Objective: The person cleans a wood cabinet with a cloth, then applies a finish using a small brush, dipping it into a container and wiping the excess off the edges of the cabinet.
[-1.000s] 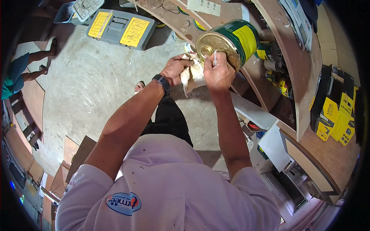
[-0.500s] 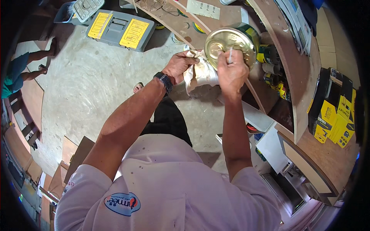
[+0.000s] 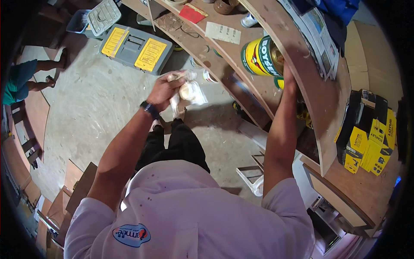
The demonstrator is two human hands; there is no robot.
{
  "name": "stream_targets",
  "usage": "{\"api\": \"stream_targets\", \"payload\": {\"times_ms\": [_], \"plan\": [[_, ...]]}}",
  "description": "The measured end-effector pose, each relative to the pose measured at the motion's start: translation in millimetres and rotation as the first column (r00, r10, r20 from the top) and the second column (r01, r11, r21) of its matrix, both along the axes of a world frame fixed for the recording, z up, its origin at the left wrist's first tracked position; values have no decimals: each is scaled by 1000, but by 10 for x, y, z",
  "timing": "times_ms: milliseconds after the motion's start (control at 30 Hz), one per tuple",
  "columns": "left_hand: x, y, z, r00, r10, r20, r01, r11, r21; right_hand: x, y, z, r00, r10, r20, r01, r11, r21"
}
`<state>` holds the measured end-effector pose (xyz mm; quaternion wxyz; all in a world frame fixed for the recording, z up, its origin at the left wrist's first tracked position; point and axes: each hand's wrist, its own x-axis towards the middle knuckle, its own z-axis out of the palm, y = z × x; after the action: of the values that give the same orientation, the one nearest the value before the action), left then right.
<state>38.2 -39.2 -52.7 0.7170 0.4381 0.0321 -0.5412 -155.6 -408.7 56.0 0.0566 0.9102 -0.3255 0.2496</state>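
Observation:
My left hand (image 3: 163,91), with a dark watch at the wrist, is closed on a crumpled white cloth (image 3: 196,94) over the floor. To the right, a large yellow and green paint can (image 3: 258,56) sits in the wooden shelf, its label toward me and its gold lid end at the right. My right arm reaches up into the shelf, and my right hand (image 3: 290,77) is beside the can's lid end. The shelf's upper board partly covers that hand, so its fingers and anything in them are hidden.
The curved shelf board (image 3: 302,64) runs close along my right arm. On the shelf lie a printed beige sheet (image 3: 223,33) and a red packet (image 3: 192,14). A grey and yellow toolbox (image 3: 136,48) stands on the floor. Yellow-black boxes (image 3: 366,136) are at right. Another person's legs (image 3: 41,77) show far left.
The can has gone from lid-up beneath my right hand to label-facing in the shelf. My right hand has moved deeper into the shelf. My left hand has drawn left with the cloth.

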Motion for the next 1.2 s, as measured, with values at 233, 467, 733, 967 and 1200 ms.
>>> {"api": "stream_targets", "payload": {"times_ms": [233, 467, 733, 967, 1200], "plan": [[568, 2234, -169, 967, 233, 105, -255, 911, 324, -75, -308, -210, 995, -35, -97, 38, 999, 30], [608, 4279, -260, 780, 625, 23, -611, 755, 239, -421, -739, -310, 966, -164, -202, 194, 971, 139], [1070, 6609, 198, 449, 893, 19, -887, 443, 129, 703, 2100, -1290, 998, -15, -61, 3, 982, -189], [2141, 8483, 796, 188, 979, 80, -978, 194, -77, 2521, 5776, -2692, 635, 674, -377, -163, 594, 788], [2962, 10741, 979, -72, 980, 186, -990, -48, -133, 5102, 8057, -2608, 580, 664, -472, 166, 471, 866]]}}
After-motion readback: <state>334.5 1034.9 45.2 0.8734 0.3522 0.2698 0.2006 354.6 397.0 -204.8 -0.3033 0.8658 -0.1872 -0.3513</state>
